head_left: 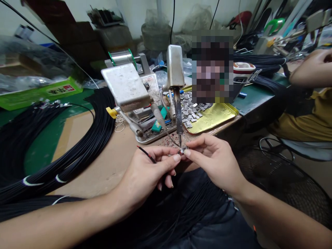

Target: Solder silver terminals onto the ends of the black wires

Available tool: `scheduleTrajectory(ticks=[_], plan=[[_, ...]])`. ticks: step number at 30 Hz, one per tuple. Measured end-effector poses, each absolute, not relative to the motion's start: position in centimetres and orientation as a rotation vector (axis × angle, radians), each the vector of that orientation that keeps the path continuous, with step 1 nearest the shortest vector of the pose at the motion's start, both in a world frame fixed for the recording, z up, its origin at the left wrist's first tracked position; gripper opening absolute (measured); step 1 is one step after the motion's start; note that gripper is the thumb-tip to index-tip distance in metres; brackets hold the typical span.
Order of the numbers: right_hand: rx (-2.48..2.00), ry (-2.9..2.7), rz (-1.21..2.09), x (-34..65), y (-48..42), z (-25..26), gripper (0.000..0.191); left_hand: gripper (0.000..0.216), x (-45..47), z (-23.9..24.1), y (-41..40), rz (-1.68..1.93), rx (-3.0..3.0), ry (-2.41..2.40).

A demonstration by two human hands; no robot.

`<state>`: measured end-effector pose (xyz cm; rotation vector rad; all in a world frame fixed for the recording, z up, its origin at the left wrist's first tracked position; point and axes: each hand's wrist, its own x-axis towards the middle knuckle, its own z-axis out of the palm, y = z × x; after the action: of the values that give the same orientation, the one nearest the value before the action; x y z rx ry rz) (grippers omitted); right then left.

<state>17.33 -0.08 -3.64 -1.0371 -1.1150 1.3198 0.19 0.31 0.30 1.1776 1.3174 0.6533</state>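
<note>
Under the tip of an upright soldering iron (178, 110), my two hands meet above the front edge of the bench. My left hand (153, 166) is closed on a thin black cable (147, 154), whose loose end with a red tip sticks out over the index finger. Thumb and forefinger of my right hand (214, 159) pinch a small metal connector (184, 148) right at the iron's tip. A thin feed tube (171, 137) runs down from the soldering machine (124, 84) to the same spot. My fingertips partly hide the joint between cable and connector.
Beyond the iron, a gold-coloured tray (220, 117) bears many loose metal connectors (190, 110). Thick coils of black cable (85, 147) lie at the left, and more cable (192, 200) hangs over my lap. A co-worker's arm (311, 67) and a round wire-mesh guard (282, 183) are at the right.
</note>
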Motion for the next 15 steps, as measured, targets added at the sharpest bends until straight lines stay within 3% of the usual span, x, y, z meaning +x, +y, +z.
scheduleTrajectory(ticks=[6, 11, 15], plan=[[-1.111, -1.617, 1.421, 21.6, 1.2, -1.1, 0.012, 0.027, 0.5, 0.0, -0.9, 0.453, 1.263, 1.156], [-1.367, -1.665, 0.717, 23.8, 4.4, -1.2, 0.012, 0.024, 0.3, -0.6, -1.5, 0.337, 1.577, 1.094], [-1.487, -1.829, 0.39, 22.5, 8.0, -2.6, 0.007, 0.016, 0.3, -0.6, -1.1, 0.317, 1.388, 1.022]])
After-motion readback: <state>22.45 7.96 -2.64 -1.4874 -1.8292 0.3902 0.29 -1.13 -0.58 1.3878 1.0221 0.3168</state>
